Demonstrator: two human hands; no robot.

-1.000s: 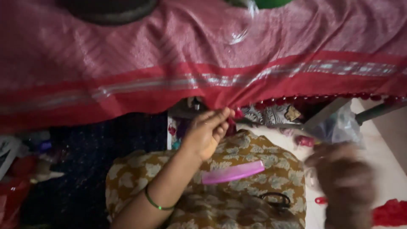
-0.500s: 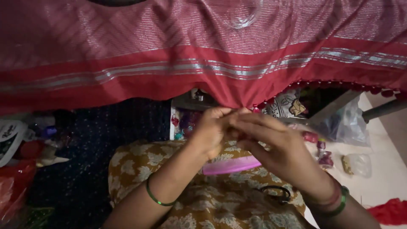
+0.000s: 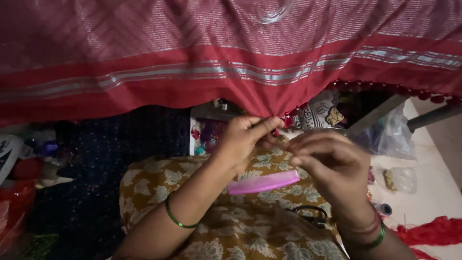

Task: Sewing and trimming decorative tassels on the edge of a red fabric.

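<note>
Left hand (image 3: 244, 140): pinching red cloth (image 3: 231, 62) at its beaded hem.
Right hand (image 3: 332, 166): fingertips pressed together, just beside left hand.
Lap: pink comb (image 3: 263, 182), black scissors (image 3: 310, 215).

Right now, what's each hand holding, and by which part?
Left hand pinches the red cloth at its lower edge, by the bead fringe. Right hand has fingertips together just beside it; whether they grip anything cannot be told. The pink comb lies unheld on the lap.

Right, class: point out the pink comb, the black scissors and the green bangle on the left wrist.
pink comb (image 3: 263, 183), head view, middle of its spine.
black scissors (image 3: 313, 215), head view, on the handle loops.
green bangle (image 3: 177, 220), head view, band on the left wrist.
</note>
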